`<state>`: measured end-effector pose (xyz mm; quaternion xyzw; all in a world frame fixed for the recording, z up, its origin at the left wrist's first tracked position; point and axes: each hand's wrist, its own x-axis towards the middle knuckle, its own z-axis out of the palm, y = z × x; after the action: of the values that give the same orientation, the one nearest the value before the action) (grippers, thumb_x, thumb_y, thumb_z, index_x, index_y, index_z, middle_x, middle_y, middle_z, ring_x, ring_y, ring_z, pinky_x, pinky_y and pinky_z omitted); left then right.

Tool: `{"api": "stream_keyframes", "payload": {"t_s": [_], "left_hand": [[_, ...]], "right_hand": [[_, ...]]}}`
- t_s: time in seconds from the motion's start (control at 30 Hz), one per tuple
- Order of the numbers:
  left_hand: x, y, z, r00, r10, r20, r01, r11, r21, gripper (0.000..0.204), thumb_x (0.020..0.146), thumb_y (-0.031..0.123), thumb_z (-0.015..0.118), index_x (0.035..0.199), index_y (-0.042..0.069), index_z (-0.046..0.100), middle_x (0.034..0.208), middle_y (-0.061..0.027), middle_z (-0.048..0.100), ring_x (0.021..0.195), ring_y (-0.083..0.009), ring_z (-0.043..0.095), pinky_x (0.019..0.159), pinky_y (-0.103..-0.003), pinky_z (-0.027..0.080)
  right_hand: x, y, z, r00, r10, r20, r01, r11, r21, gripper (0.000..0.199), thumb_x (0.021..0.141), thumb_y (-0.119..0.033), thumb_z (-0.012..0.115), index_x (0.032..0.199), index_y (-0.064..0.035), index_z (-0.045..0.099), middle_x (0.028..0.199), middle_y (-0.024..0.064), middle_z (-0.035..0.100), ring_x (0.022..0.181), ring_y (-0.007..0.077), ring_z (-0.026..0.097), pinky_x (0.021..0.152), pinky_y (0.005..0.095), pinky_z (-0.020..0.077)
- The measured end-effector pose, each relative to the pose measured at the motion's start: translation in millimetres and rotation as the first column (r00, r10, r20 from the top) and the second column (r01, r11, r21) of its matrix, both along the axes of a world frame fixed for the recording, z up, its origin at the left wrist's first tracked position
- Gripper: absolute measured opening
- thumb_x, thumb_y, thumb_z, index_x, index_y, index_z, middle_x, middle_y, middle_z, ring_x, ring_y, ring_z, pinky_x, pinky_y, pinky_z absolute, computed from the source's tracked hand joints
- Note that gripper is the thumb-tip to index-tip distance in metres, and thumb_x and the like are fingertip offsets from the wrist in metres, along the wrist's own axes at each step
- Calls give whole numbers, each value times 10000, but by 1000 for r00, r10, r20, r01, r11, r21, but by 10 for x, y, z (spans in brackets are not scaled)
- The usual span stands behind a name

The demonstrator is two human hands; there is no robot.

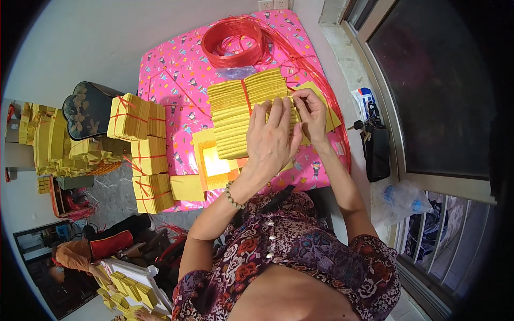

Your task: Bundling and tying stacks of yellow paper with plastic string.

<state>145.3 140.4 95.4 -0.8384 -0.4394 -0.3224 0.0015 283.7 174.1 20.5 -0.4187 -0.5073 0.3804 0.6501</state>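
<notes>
A wide block of yellow folded paper bundles (227, 125) lies on the pink table. A red plastic strip (246, 93) runs over its far part. My left hand (270, 136) rests on the block's right half, fingers stretched out over the folds. At the block's right edge, my right hand (312, 115) has its thumb and fingers bent together; what they pinch, if anything, is hidden. Loose yellow sheets (197, 144), one with a shiny square, lie under and beside the block. More yellow paper (326, 104) shows behind my right hand.
A coil of red plastic strip (233, 45) sits at the table's far side, its strands trailing down the right edge. Tied yellow paper bundles (152, 171) line the left edge beside a dark chair back (85, 109). Another person (80, 254) works at lower left. Keys (364, 125) lie on the windowsill.
</notes>
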Motion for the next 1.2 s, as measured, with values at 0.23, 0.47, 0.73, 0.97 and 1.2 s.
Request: {"api": "stream_keyframes", "payload": {"t_s": [0.23,0.47,0.73,0.97,1.2], "left_hand": [[-31,-8,-16,1000,-8,18,7,1000,22,471,785,246,620,1160,-34,566,1098,-158,573,994,-299,524,858,-372,454],[-64,55,119,1000,-20,-11,19,998,-68,425,776,249,636,1107,-13,587,1015,-132,580,903,-274,547,785,-353,465],[-71,16,75,995,-85,50,84,996,25,372,734,231,662,1008,-13,605,889,-110,558,846,-250,538,718,-331,481],[-84,12,52,992,-71,102,72,997,-5,370,740,228,656,1018,-12,605,955,-123,559,868,-255,526,752,-348,469],[-59,46,31,992,-77,102,75,997,25,357,758,224,646,1025,-7,598,1055,-152,538,915,-284,511,787,-374,441]], "right_hand": [[63,-5,17,995,45,86,-48,998,35,46,902,-44,575,895,0,588,814,-5,591,763,53,543,705,201,450],[136,-30,53,991,83,109,-81,996,-21,55,911,-56,565,908,-5,584,824,-12,586,756,46,530,695,199,446],[165,40,57,964,246,98,-244,969,-37,57,932,-54,517,947,-7,545,854,-19,527,784,36,468,702,185,408],[175,60,146,946,301,122,-299,954,-35,53,932,-57,515,933,-14,545,854,-26,516,788,33,470,703,185,408],[277,195,270,910,400,112,-396,916,-60,127,899,-76,586,1007,-9,578,990,6,574,909,65,535,769,212,458]]}}
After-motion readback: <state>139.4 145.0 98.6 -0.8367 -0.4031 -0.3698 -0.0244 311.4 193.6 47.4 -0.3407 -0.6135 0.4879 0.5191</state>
